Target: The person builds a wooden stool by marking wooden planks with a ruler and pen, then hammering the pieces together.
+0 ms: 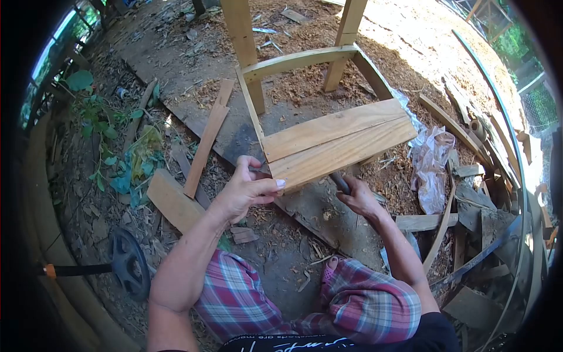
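Note:
A wooden chair frame [299,61] stands in front of me, with two boards lying side by side across the near part of its seat. The front board [346,149] has its left corner in my left hand [249,188], thumb on top and fingers beneath or beside the edge. Below that board's front edge, my right hand [359,196] is closed round a dark rod-like handle [340,183]. The handle's far end is hidden under the seat, so its kind does not show. Against the front board, the rear board [328,129] lies with a thin dark seam between them.
Left of the chair lie a narrow wood strip [205,149] and a thick plank [173,199]. A black wheel [129,264] is at lower left. Crumpled plastic [433,164] and scrap wood [469,229] cover the right side. Wood shavings [293,94] spread over the ground.

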